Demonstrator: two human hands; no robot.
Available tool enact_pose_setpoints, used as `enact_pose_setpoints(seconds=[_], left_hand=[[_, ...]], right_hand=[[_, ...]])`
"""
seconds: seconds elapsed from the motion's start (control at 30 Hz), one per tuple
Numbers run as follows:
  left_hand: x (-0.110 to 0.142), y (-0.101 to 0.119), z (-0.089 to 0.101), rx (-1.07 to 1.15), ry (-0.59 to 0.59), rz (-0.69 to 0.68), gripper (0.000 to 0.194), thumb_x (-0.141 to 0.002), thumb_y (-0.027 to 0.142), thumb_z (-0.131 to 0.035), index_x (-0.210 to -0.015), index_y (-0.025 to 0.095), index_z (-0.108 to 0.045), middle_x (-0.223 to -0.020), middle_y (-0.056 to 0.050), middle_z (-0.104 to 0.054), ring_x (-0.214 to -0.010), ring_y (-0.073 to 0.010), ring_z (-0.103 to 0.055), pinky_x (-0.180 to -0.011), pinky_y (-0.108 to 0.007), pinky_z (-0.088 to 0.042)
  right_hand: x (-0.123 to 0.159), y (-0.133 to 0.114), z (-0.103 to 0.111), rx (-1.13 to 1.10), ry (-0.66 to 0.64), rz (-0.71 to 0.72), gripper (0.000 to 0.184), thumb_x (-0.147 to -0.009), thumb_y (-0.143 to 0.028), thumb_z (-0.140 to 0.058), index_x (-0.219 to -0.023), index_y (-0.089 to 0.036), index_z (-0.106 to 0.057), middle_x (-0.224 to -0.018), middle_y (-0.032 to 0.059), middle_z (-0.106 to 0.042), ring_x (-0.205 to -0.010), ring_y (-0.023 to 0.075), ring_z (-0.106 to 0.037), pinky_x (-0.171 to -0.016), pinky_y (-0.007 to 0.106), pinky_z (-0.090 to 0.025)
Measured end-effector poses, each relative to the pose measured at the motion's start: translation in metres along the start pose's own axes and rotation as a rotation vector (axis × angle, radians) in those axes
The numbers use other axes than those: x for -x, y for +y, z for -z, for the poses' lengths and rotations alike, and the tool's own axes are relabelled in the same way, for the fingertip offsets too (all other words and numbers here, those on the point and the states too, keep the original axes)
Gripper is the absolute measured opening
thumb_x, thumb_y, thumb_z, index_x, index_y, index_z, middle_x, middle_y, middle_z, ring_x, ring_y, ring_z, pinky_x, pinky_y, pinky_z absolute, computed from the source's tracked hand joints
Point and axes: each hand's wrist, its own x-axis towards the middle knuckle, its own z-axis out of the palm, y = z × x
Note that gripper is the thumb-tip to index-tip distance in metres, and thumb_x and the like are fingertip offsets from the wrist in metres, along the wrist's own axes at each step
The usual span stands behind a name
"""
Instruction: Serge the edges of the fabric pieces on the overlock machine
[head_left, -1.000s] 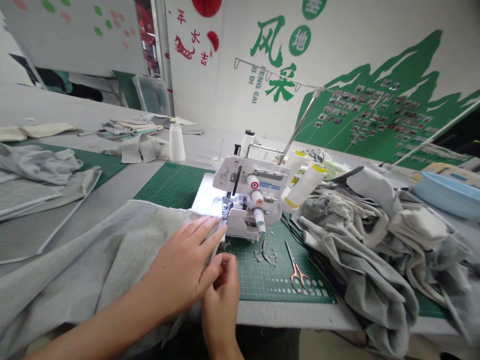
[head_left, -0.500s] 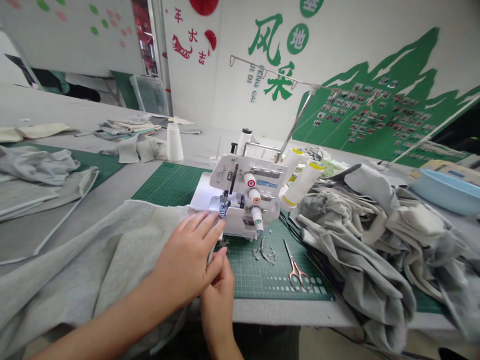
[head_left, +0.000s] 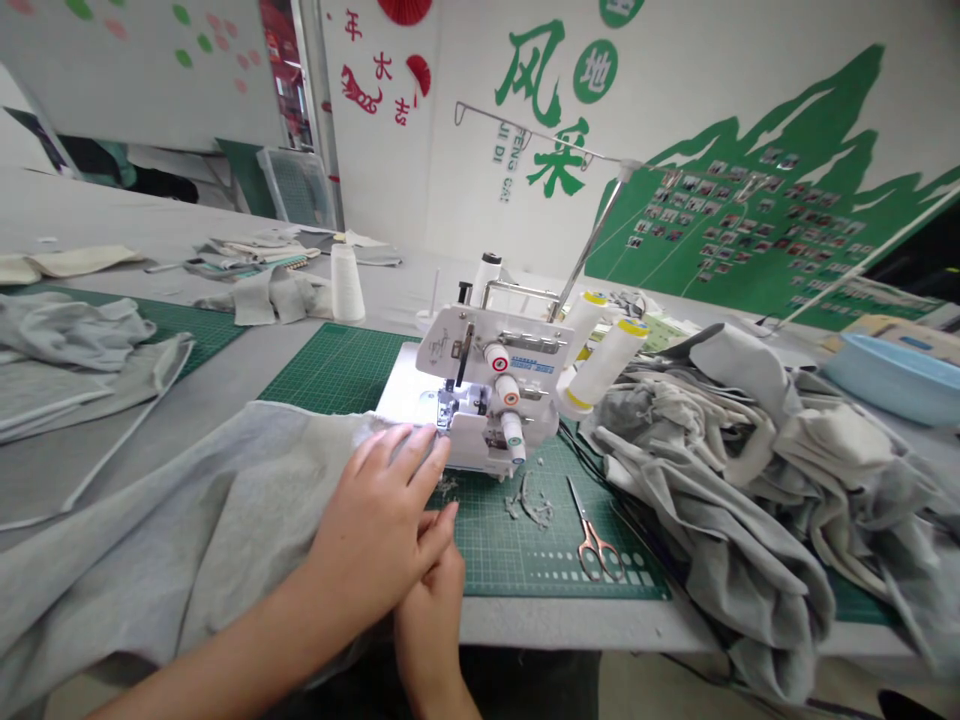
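A large piece of grey fabric [head_left: 262, 490] spreads from the left up to a white overlock sewing machine [head_left: 480, 340]. The machine's lamp lights the presser foot [head_left: 448, 405]. My left hand [head_left: 382, 510] lies on the fabric, its fingers stretched flat with the tips just in front of the presser foot. Beneath its thumb and palm is my right hand [head_left: 433, 600], closed at the fabric's near edge; its fingers are partly hidden by the left hand. The fabric edge between my hands is mostly covered.
Scissors [head_left: 596, 540] and thread scraps [head_left: 531, 503] lie on the green cutting mat [head_left: 510, 570]. A heap of grey fabric [head_left: 720, 480] fills the right, near a blue basin [head_left: 900, 375]. Thread cones [head_left: 607, 365] stand behind the machine, another cone [head_left: 346, 285] to its left.
Both hands have shifted slightly down and left in view, away from the presser foot. More of the lit machine bed shows. The fabric's far edge has moved a little left.
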Motion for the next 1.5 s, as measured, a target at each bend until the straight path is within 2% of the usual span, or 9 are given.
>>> enact_pose_setpoints(seconds=[0.37, 0.5, 1.03, 1.3, 1.5], left_hand=[[-0.005, 0.006, 0.002, 0.003, -0.024, 0.088, 0.048, -0.091, 0.039, -0.058, -0.133, 0.017, -0.062, -0.144, -0.013, -0.056, -0.131, -0.035, -0.046, -0.108, -0.056, -0.038], [-0.007, 0.006, 0.002, 0.011, -0.03, 0.098, 0.048, -0.092, 0.039, -0.057, -0.134, 0.016, -0.062, -0.144, -0.013, -0.057, -0.131, -0.0348, -0.046, -0.108, -0.057, -0.038], [-0.008, 0.004, 0.0, -0.002, -0.033, 0.078, 0.046, -0.089, 0.038, -0.063, -0.131, 0.019, -0.065, -0.145, -0.014, -0.057, -0.129, -0.037, -0.048, -0.106, -0.058, -0.04], [-0.014, 0.002, -0.001, -0.027, -0.056, 0.073, 0.048, -0.086, 0.04, -0.067, -0.13, 0.02, -0.066, -0.145, -0.015, -0.056, -0.129, -0.0374, -0.049, -0.106, -0.058, -0.041], [-0.017, 0.002, -0.001, -0.04, -0.059, 0.067, 0.051, -0.084, 0.039, -0.071, -0.131, 0.02, -0.065, -0.145, -0.016, -0.055, -0.129, -0.0379, -0.049, -0.107, -0.058, -0.04]], right_hand=[[0.001, -0.001, 0.0, -0.058, 0.003, 0.002, 0.009, -0.082, -0.023, -0.062, -0.082, -0.015, -0.066, -0.082, 0.005, -0.075, -0.076, 0.0215, -0.064, -0.066, 0.029, -0.052], [0.001, 0.0, 0.001, -0.069, -0.003, -0.012, 0.012, -0.08, -0.021, -0.062, -0.087, -0.014, -0.068, -0.087, 0.0059, -0.077, -0.079, 0.0229, -0.067, -0.068, 0.029, -0.053], [0.0, 0.009, 0.004, -0.065, 0.01, -0.004, 0.013, -0.078, -0.016, -0.062, -0.089, -0.014, -0.069, -0.084, 0.0045, -0.075, -0.079, 0.0218, -0.064, -0.067, 0.028, -0.052], [0.001, 0.01, 0.005, -0.177, -0.013, -0.02, 0.017, -0.083, -0.022, -0.067, -0.099, -0.016, -0.069, -0.096, 0.0058, -0.077, -0.089, 0.023, -0.068, -0.077, 0.03, -0.055], [0.002, 0.009, 0.006, -0.196, -0.024, -0.002, 0.016, -0.084, -0.023, -0.067, -0.099, -0.016, -0.067, -0.096, 0.0052, -0.075, -0.088, 0.0215, -0.067, -0.077, 0.029, -0.054]])
